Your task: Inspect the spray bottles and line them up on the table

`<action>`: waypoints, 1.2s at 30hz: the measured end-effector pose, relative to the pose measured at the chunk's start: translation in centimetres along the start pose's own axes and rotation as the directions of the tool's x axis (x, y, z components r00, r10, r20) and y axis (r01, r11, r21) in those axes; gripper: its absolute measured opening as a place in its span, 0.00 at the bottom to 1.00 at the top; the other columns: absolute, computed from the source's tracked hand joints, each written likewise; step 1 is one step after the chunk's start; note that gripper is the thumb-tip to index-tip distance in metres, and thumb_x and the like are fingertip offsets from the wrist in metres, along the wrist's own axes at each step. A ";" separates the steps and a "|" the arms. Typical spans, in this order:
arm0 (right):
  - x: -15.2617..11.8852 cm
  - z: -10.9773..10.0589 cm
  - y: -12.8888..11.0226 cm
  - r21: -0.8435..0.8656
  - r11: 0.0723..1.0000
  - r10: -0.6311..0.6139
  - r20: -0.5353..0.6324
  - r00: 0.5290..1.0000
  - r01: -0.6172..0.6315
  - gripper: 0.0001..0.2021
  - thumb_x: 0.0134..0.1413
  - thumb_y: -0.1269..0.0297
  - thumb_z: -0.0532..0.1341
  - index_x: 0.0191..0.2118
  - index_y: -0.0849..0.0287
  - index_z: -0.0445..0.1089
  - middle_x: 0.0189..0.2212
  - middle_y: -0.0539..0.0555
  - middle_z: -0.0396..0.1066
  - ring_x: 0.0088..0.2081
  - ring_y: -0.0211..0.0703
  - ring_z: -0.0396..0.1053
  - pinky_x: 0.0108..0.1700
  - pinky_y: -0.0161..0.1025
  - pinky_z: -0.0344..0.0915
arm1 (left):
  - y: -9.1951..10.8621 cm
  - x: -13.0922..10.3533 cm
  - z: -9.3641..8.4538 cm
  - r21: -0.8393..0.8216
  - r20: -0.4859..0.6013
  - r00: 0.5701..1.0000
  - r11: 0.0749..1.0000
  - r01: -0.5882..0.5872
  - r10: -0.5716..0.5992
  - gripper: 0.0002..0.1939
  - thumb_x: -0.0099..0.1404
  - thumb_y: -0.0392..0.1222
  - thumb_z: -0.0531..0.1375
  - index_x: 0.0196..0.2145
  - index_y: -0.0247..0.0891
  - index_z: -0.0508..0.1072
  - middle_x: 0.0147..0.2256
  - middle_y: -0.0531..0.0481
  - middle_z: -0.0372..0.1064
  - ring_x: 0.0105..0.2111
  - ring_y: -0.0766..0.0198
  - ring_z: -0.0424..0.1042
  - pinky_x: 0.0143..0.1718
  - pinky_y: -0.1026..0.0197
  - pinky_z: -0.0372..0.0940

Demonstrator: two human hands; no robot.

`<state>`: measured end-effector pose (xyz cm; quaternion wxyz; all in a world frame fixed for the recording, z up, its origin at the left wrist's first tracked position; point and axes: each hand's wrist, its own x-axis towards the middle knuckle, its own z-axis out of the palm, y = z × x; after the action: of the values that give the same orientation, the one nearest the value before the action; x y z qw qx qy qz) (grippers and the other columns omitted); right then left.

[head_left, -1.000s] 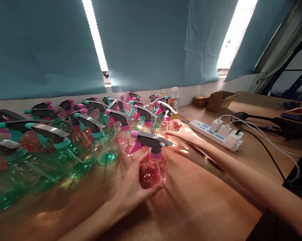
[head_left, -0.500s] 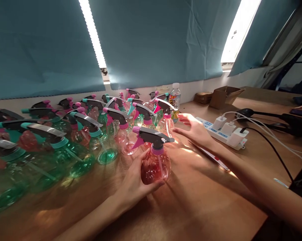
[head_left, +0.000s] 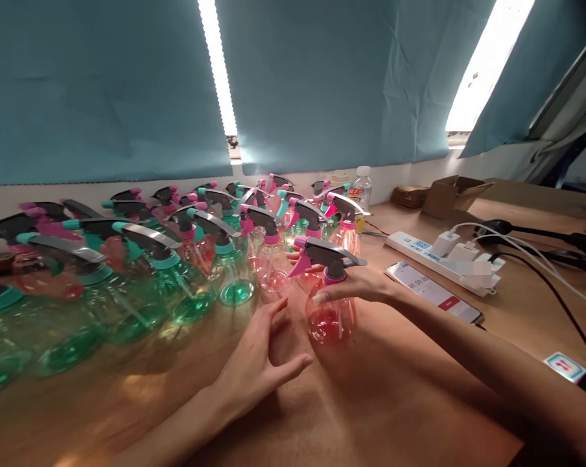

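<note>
A pink spray bottle (head_left: 329,321) with a dark grey trigger head stands upright at the front of the group. My right hand (head_left: 358,285) is wrapped around its upper body below the pink collar, with the thumb in front and the other fingers mostly behind it. To its left, my left hand (head_left: 261,357) is apart from the bottle, fingers and thumb spread, holding nothing. Beyond both hands stand several more spray bottles, among them a green one (head_left: 234,292) and a pink one (head_left: 273,275).
At the right lie a phone (head_left: 433,292) with a lit screen and a white power strip (head_left: 414,246) with plugs and cables. An open cardboard box (head_left: 451,198) and a labelled clear bottle (head_left: 362,188) stand farther back on the wooden table (head_left: 395,395).
My left hand has let go of the pink spray bottle. My right hand has come from behind it and taken hold of it. The view has turned left, and the phone shows more fully.
</note>
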<state>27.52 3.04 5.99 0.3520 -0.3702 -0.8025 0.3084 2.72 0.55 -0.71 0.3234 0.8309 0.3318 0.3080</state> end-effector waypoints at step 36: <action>0.7 4.0 -2.6 0.164 0.986 0.039 -0.241 0.970 0.001 0.09 0.57 0.57 0.61 0.32 0.55 0.66 0.22 0.45 0.56 0.23 0.34 0.53 0.23 0.36 0.52 | 0.1 -1.2 0.2 0.240 0.051 0.998 0.969 -0.054 0.043 0.32 0.66 0.52 0.60 0.63 0.44 0.55 0.59 0.42 0.60 0.57 0.45 0.61 0.58 0.41 0.56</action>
<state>23.03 1.25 5.88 0.4739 -0.3828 -0.7218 0.3286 2.16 -0.49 -1.08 0.2197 0.8787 0.3391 0.2542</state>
